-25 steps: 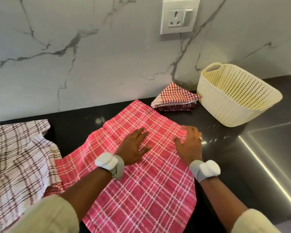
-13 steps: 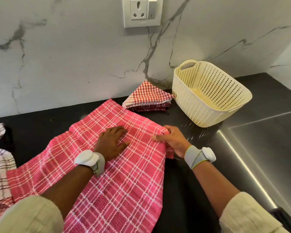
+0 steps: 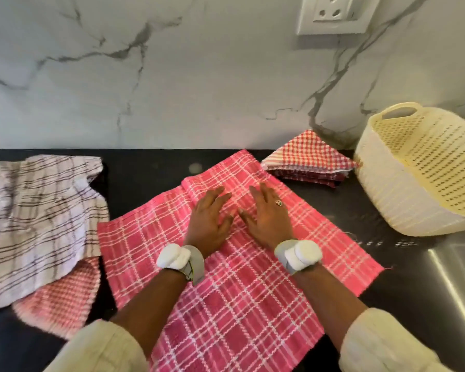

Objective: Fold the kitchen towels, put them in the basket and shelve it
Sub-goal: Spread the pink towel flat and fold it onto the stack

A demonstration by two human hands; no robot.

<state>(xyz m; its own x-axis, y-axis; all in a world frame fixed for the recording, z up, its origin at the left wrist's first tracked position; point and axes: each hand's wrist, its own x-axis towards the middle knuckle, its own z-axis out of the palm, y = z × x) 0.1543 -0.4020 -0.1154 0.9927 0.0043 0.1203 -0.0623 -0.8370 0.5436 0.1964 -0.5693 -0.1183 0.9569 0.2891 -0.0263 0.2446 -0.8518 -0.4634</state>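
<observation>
A pink plaid kitchen towel [image 3: 226,304] lies spread on the black counter, its far corner folded over. My left hand [image 3: 208,218] and my right hand [image 3: 266,216] rest flat on it side by side, fingers straight, pressing the cloth near its far end. A folded stack of red checked towels [image 3: 309,159] sits behind, next to a cream perforated basket [image 3: 403,205] at the right, which looks empty. A white towel with brown stripes [image 3: 38,218] lies crumpled at the left, over a pale pink checked towel [image 3: 62,299].
The black counter [image 3: 140,173] runs along a marble wall with a white socket [image 3: 336,14] above. A steel surface [image 3: 457,277] begins at the right, below the basket.
My right hand has left the towel's right edge and now lies flat beside my left hand. The view has swung left, showing the striped towel again.
</observation>
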